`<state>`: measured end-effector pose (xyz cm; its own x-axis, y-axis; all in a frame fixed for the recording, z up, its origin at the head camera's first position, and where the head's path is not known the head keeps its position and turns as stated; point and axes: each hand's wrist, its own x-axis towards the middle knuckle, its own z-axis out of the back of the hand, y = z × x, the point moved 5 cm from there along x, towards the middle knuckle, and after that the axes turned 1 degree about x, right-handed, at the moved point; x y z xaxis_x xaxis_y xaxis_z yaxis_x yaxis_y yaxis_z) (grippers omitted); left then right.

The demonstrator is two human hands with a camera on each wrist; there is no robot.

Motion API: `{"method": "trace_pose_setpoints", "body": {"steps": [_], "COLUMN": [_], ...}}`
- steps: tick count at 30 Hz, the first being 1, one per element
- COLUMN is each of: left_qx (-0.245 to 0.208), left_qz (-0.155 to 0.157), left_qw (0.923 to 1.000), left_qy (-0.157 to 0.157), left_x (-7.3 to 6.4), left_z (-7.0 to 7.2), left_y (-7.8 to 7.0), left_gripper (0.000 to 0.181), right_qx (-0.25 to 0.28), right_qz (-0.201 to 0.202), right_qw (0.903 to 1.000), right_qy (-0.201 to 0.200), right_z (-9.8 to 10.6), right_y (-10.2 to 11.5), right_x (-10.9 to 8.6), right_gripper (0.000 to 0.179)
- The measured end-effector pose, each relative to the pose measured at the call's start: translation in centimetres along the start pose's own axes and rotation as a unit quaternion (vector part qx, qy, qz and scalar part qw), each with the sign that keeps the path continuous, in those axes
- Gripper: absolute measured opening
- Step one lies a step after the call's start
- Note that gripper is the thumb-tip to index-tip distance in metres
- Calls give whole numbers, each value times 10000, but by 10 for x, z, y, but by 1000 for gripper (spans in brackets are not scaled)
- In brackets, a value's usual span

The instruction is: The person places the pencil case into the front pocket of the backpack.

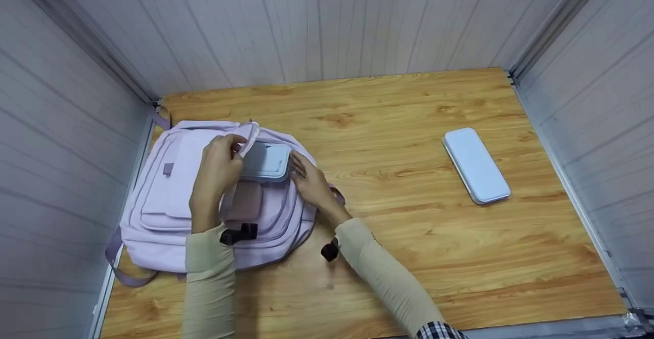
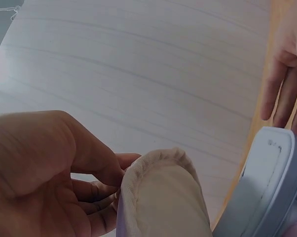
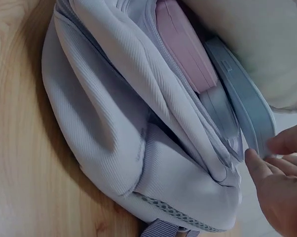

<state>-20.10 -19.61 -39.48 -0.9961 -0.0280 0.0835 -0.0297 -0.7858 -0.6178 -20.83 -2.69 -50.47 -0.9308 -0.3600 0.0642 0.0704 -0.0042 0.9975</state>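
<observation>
Pale-blue rectangular hard case (image 1: 267,163) sits in the lilac fabric backpack's (image 1: 159,190) mouth, its end pinched by my right hand (image 1: 311,183); my left hand (image 1: 216,169) pinches the pale cloth flap (image 2: 163,200), best held clear.

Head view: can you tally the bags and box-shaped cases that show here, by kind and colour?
Lilac fabric backpack: 1
Pale-blue, rounded rectangular cases: 2 (one at the right hand, the backpack case; one lying apart, the far-right case)
Pink box-shaped case: 1
Total: 4
</observation>
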Motion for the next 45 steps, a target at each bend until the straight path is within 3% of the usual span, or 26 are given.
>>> {"method": "trace_pose_setpoints", "body": {"steps": [6,13,20,25,45], "left_qx": [-24,-8,6,-34,5], "left_qz": [-56,-25,-59,-131,-108], "left_qw": [10000,10000,10000,9999,9999], "left_qy": [-14,-5,-38,-59,-65], "left_x": [0,1,1,1,-2], "left_z": [0,0,1,0,2], "left_y": [-2,-2,-2,-3,-2], "left_gripper": [38,36,36,36,36], "right_qx": [356,-129,-1138,-1574,-1955], "right_qz": [-257,-160,44,25,-46], "right_qw": [9984,9982,9915,9855,9744], "right_qy": [350,566,627,639,1107], "right_z": [-3,-6,-10,-11,-23], "right_y": [-8,-30,-28,-27,-29], "right_x": [7,19,25,27,31], "right_gripper": [63,76,81,81,90]}}
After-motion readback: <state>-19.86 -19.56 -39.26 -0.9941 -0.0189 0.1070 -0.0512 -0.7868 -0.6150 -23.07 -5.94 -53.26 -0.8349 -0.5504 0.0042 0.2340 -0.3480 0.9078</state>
